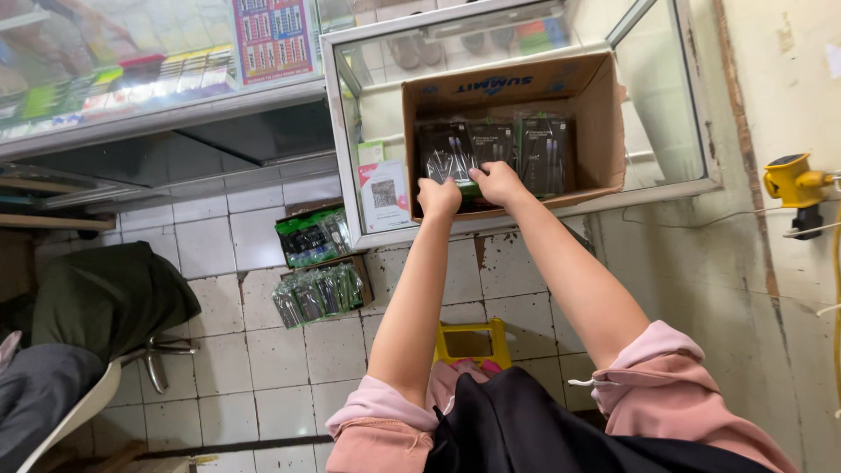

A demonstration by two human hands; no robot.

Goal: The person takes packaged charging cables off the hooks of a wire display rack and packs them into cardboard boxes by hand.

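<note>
**Both hands in the box of packaged cables**

Reaching up and away into an open cardboard box (596, 114) lying on its side on the glass display case (692, 105), far centre. Left hand (439, 198) curled around the near edge of a black cable packet (445, 151), fingers tucked behind it, so grasping it. Right hand (498, 183) just beside it, clamped on the lower edge of the neighbouring packet (491, 140); can't tell exactly how many packets are under those fingers. One more black-and-green packet (545, 153) standing upright further right in the box, untouched. Pink sleeves pushed up on both arms.

Down on the tiled floor to the left, two small trays of similar green-and-black packets (315, 263). Yellow stool (473, 343) near, straight below the arms. Grey chair (79, 350) far left with dark cloth draped over it. Yellow plug adapter (793, 184) on the right wall.
</note>
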